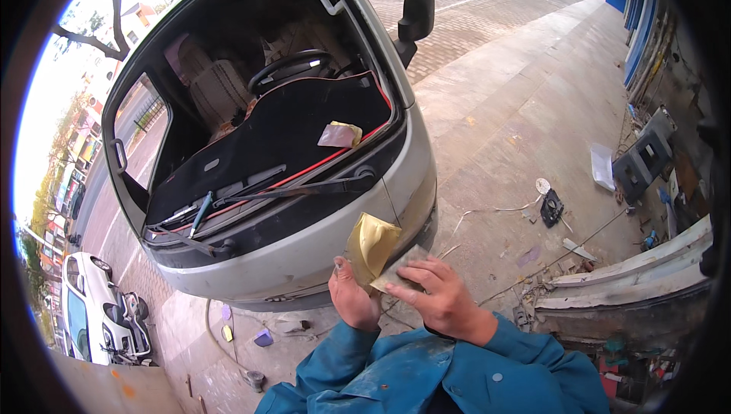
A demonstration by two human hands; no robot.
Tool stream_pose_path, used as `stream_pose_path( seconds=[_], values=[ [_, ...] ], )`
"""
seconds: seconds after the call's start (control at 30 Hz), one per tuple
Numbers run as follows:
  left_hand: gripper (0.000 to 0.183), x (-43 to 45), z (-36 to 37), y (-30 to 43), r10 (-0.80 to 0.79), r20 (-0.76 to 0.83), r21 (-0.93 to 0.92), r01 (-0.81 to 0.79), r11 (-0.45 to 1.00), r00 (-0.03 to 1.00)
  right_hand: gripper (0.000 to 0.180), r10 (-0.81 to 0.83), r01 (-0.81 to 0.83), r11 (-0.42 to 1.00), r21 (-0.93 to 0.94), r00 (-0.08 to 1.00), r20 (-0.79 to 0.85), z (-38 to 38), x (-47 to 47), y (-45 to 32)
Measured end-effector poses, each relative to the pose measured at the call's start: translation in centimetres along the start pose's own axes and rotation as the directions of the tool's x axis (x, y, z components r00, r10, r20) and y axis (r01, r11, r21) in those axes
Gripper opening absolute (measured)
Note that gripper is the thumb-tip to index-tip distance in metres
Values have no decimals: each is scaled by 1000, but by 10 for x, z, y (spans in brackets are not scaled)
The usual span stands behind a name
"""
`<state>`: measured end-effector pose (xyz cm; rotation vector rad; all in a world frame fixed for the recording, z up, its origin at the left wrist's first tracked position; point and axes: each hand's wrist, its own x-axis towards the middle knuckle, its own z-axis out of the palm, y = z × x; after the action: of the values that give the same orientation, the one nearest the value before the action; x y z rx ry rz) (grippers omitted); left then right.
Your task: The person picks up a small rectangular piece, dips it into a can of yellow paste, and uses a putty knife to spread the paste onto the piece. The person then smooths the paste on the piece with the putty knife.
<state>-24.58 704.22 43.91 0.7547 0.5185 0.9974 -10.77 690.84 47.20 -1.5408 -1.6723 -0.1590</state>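
Note:
In front of my chest, my left hand (355,300) is raised with its thumb up and holds a folded yellow sheet (374,243), which looks like sandpaper. My right hand (437,294) grips a worn greyish sheet or pad (402,265) with dust on it, close beside the yellow one. Both hands are just before the front panel of a light grey van (257,265). Another creased yellow and pale sheet (341,135) lies on the black dashboard mat (285,134) inside the van's windscreen opening.
Wiper arms (302,187) and a teal tool (201,213) lie along the windscreen's lower edge. A hose (214,331) and scraps are on the ground at left. Rightward are a black part (551,208), a grey plastic panel (645,163) and pale bumper-like parts (628,283). A white car (103,311) stands far left.

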Motion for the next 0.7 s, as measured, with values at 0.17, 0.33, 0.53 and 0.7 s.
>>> stream_pose_path(
  seconds=[0.17,0.33,0.53,0.7],
  values=[
    [65,-2,-8,4,385,197,534,-428,729,902,37,284,-197,906,376,940,-191,-13,12,6],
    [58,-10,-3,18,459,456,606,-644,468,762,45,110,-67,953,295,985,-131,10,19,-6],
    [63,-6,-12,31,498,279,524,-565,637,821,39,48,-80,907,413,995,87,21,6,-5],
    [55,-15,-32,32,89,47,46,-91,995,995,37,537,-230,453,861,842,-58,2,18,-1]
  ],
)
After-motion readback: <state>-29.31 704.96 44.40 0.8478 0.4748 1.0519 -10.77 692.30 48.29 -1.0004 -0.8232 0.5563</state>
